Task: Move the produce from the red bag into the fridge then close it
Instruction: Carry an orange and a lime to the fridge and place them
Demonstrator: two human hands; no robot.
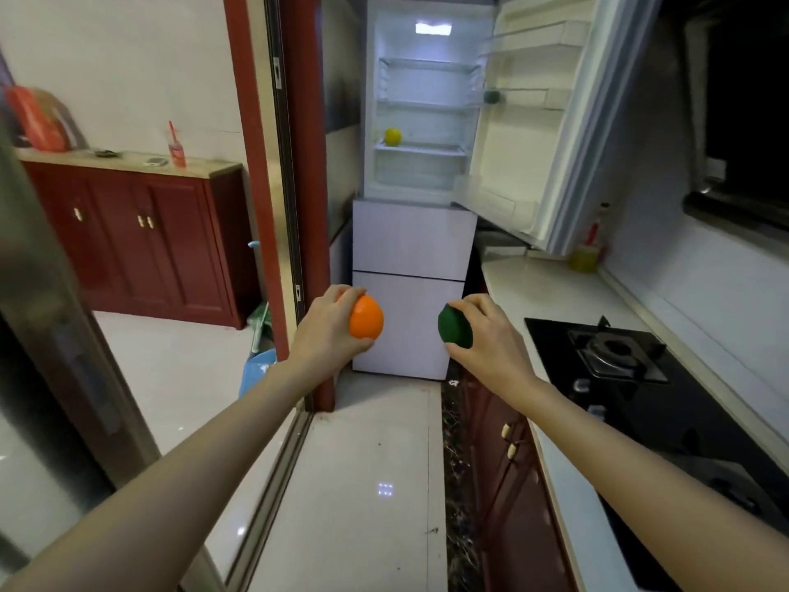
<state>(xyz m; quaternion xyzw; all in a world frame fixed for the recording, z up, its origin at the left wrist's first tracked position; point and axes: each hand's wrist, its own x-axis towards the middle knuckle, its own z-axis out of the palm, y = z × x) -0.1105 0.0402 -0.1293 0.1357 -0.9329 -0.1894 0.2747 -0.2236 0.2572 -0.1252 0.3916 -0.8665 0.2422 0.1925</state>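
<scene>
My left hand (326,326) grips an orange fruit (367,319) and my right hand (486,333) grips a dark green fruit (454,327); both are held out in front of me, low before the fridge. The white fridge (414,245) stands ahead with its upper door (550,121) swung open to the right. A yellow fruit (393,136) lies on a lower shelf inside. A dark green item (493,96) sits in a door rack. The red bag (36,119) rests far left on a cabinet top.
A red door frame (299,164) and sliding glass door (51,314) stand on my left. A white counter (550,288) with a black gas hob (619,352) runs along the right. A red cup with a straw (177,149) stands on the red cabinet (141,232).
</scene>
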